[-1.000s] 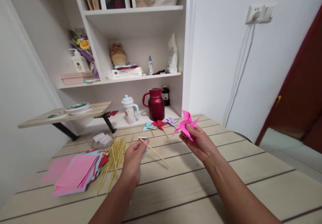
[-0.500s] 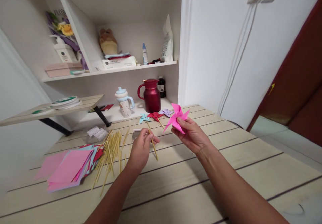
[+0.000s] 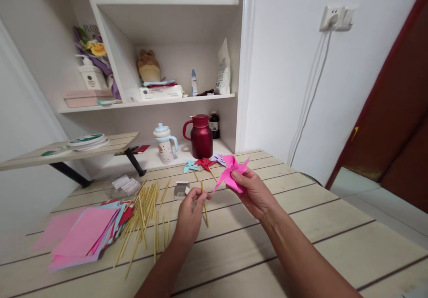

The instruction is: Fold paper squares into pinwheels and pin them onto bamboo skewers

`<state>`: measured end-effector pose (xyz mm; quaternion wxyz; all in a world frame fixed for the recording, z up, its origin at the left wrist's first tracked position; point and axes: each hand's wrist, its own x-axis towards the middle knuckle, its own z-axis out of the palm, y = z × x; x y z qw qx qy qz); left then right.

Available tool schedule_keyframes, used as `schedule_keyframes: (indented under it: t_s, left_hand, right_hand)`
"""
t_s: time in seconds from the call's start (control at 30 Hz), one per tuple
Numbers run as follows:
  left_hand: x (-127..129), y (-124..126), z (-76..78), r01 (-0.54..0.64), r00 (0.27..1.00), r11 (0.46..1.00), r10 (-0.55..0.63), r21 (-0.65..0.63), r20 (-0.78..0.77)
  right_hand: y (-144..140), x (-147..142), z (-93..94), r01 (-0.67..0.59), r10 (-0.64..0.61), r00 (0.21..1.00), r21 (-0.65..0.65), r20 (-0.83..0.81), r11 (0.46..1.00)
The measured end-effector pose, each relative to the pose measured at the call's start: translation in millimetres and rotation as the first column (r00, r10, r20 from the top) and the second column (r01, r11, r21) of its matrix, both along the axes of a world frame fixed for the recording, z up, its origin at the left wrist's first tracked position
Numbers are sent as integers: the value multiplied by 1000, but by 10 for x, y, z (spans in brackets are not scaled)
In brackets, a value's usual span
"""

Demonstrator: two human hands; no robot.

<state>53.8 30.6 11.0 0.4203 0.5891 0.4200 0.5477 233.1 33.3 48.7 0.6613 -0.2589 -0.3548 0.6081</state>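
Between the thumb and fingers of my left hand (image 3: 190,215) is a thin wooden stick (image 3: 206,215), held nearly upright over the table. My right hand (image 3: 254,190) pinches a bright pink paper pinwheel (image 3: 230,173) by its middle, thumb on the front. The stick and the pink pinwheel are apart. Behind them lie a light blue pinwheel (image 3: 190,166), a red pinwheel (image 3: 205,163) and a lilac pinwheel (image 3: 219,159). A small open grey-white box (image 3: 181,191) sits just beyond my left hand.
Many loose sticks (image 3: 143,213) and a stack of coloured paper (image 3: 85,233) lie at the left. A dark red jug (image 3: 201,139) and a lidded cup (image 3: 165,146) stand at the back by the shelf (image 3: 150,103). A small raised stand (image 3: 123,141) is at far left.
The camera view has tilted up, so the scene sits lower. The stick in my left hand is now more upright. My right hand still holds the pink pinwheel.
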Motion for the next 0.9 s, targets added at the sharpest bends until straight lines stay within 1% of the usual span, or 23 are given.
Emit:
schedule_keyframes:
  t_s: [0.1, 0.2, 0.33, 0.4, 0.53, 0.63, 0.7, 0.8, 0.9]
  left_hand:
    - [29, -13, -52, -4, 994, 999, 8, -38, 109]
    - [-4, -26, -54, 3, 976, 997, 15, -83, 219]
    - [-144, -36, -27, 76, 943, 984, -19, -160, 332]
    - [-235, -25, -44, 91, 928, 978, -14, -190, 372]
    - [-382, 45, -147, 62, 905, 982, 21, -181, 425]
    - [-414, 92, -212, 58, 890, 984, 25, -167, 454]
    - [-404, 94, -224, 84, 880, 982, 8, -171, 475]
    - [-382, 59, -211, 144, 863, 972, -31, -188, 504]
    - [-390, 7, -176, 188, 845, 957, -44, -219, 533]
  right_hand:
    - [2, -19, -29, 3, -4, 999, 7, 46, 1000]
    - [1, -40, -60, 3, -2, 995, -3, 100, 1000]
    - [0, -90, -113, -20, 24, 985, -25, 172, 999]
    - [2, -123, -148, -30, 36, 975, -32, 219, 999]
    - [5, -182, -217, -54, 56, 941, -17, 334, 998]
    - [4, -214, -251, -76, 69, 932, 7, 356, 997]
    - [-4, -235, -260, -87, 70, 925, 28, 374, 996]
    - [-36, -274, -253, -97, 55, 887, 68, 458, 993]
    - [-95, -315, -224, -101, -19, 809, 171, 588, 980]
